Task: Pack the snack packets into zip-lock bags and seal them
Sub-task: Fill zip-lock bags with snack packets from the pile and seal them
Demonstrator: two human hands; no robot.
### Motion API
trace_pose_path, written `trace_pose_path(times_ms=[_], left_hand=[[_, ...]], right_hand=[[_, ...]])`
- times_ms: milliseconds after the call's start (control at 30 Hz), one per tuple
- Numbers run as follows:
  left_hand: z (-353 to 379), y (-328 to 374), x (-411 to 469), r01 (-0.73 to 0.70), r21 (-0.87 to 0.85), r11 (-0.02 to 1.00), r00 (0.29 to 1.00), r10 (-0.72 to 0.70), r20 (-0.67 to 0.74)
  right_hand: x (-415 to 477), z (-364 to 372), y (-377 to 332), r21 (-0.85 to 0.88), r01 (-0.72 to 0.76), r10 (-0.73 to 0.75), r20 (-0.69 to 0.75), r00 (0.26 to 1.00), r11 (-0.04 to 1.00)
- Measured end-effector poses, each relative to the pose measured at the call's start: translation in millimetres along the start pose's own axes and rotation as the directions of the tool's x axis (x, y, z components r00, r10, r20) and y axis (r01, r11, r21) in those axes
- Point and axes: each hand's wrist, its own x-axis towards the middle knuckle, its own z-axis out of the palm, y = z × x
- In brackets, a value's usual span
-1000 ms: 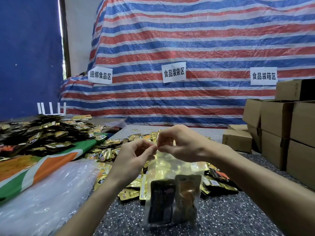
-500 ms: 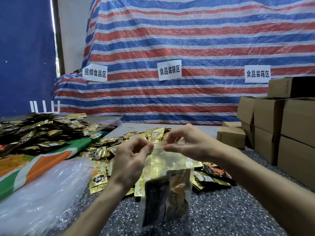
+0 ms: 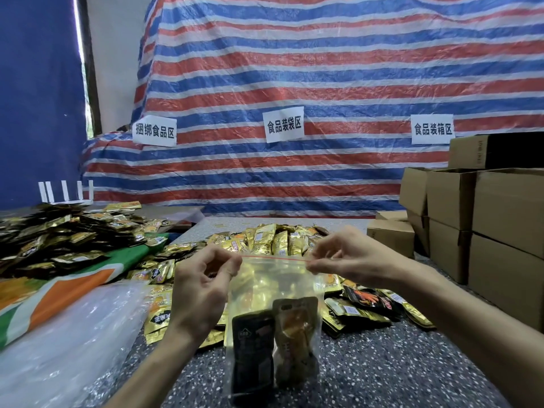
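A clear zip-lock bag [image 3: 273,281] with a red seal line hangs in front of me over the speckled table [image 3: 382,375]. Inside it at the bottom sit a black snack packet [image 3: 253,346] and a gold-orange snack packet [image 3: 295,337]. My left hand [image 3: 203,290] pinches the left end of the bag's top strip. My right hand [image 3: 350,260] pinches the right end, so the strip is stretched level between them. Behind the bag lies a heap of loose gold snack packets [image 3: 265,240].
A second pile of dark and gold packets [image 3: 59,234] sits on a green, white and orange sheet [image 3: 67,293] at left. A stack of clear plastic bags [image 3: 59,343] lies at lower left. Cardboard boxes [image 3: 477,228] stand at right. A striped tarp [image 3: 294,83] backs the table.
My hands have moved apart along the bag's top strip, the right hand sliding right, so the red seal line now shows stretched between them. The bag still hangs with both packets inside.
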Motion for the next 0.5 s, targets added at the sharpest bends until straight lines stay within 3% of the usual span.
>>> trace_pose_path(times_ms=[500], left_hand=[[3.9, 7.5, 5.5, 0.035, -0.02, 0.999, 0.999, -0.034, 0.028]], right_hand=[[-33.9, -16.7, 22.4, 0.045, 0.021, -0.015, -0.145, 0.989, 0.999]])
